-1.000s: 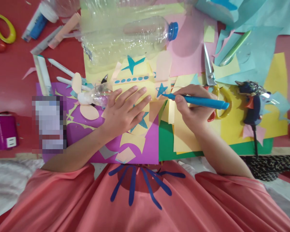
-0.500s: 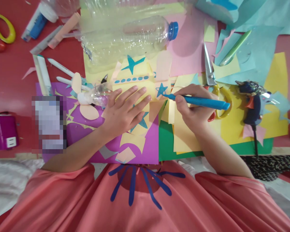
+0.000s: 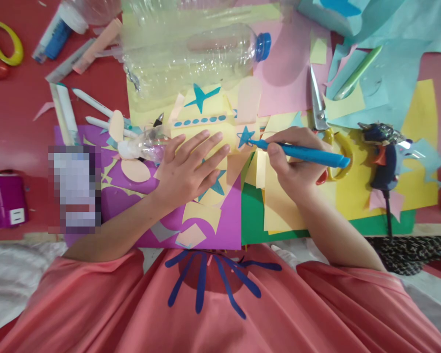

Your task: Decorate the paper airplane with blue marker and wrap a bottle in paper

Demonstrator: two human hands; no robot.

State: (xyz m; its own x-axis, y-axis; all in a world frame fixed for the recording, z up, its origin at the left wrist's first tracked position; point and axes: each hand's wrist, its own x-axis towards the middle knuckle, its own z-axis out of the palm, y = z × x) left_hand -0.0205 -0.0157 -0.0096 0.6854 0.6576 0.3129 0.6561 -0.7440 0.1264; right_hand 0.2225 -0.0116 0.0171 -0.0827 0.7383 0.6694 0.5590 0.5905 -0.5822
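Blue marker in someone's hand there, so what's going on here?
A person's right hand holds the blue marker, its tip at a small blue star. The star looks mostly filled, its left point only outlined. The left hand lies spread over pale yellow paper. A clear bottle lies beyond the hands.

Blue marker (image 3: 312, 154): a slim felt-tip, uncapped, lying at a shallow slant, its nib to the left at the edge of a small star.
Small star (image 3: 246, 136): blue on peach paper, its middle coloured in, bare outline at some points.
Bottle (image 3: 155, 143): clear plastic, on its side, white cap to the left, most of it apparently wrapped in pale yellow paper (image 3: 230, 131).
Dotted strip (image 3: 204, 120): peach, six blue ovals in a row across the yellow.
Four-pointed star (image 3: 199, 99): solid blue, just beyond the strip.
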